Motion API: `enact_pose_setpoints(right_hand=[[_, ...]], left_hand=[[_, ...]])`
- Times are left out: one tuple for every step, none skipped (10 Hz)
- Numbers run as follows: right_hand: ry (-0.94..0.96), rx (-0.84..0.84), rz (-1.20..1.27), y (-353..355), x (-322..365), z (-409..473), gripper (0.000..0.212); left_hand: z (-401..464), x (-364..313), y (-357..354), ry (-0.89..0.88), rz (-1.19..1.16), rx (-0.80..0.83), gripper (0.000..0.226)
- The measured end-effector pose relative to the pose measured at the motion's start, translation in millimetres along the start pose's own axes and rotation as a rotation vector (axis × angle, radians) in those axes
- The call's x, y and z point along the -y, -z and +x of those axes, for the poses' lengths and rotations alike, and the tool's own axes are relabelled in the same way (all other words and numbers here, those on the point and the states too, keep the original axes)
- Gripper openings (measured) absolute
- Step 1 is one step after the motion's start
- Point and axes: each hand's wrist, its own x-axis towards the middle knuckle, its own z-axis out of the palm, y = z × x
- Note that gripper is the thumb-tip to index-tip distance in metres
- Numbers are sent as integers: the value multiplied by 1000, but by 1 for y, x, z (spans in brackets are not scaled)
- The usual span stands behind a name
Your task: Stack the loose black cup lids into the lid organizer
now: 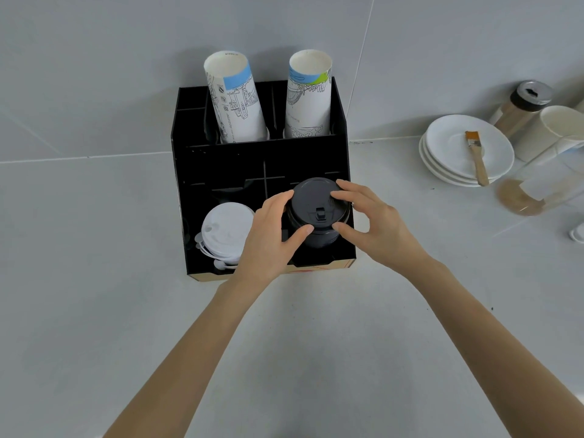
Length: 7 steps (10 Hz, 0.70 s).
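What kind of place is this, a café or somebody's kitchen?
Probably a café or drinks counter: a black organizer holds sleeves of paper cups and stacks of takeaway lids, with stacked saucers beside it. A home kitchen can't be ruled out.

Lower part of the black lid stack (319, 213) lost in the dark of the lid organizer (259, 159); lid count unreadable. Front-left edge of that stack covered by the left hand (271, 229), right edge by the right hand (366, 216). Paper cup (559, 131) and glass jar (537, 191) cut off at the right edge. Print on the cup sleeves (237, 99) too small to read.
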Motion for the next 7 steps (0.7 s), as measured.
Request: enact_pose_setpoints(right_hand=[[12, -24, 9, -5, -2, -5, 45], [9, -29, 19, -6, -2, -6, 44], [2, -32, 22, -7, 1, -7, 44], [8, -39, -11, -5, 5, -7, 45], [23, -28, -59, -2, 10, -8, 50], [32, -24, -83, 3, 15, -9, 52], [-13, -3, -152, 11, 27, -9, 55]], left_hand=[[-3, 1, -1, -7, -16, 0, 56], [-4, 1, -1, -6, -18, 3, 56], [-3, -1, 1, -1, -6, 18, 57], [-2, -4, 4, -1, 0, 32, 58], [1, -5, 11, -21, 33, 62, 64], [3, -7, 17, -33, 55, 80, 69], [2, -12, 29, 2, 82, 110, 69]])
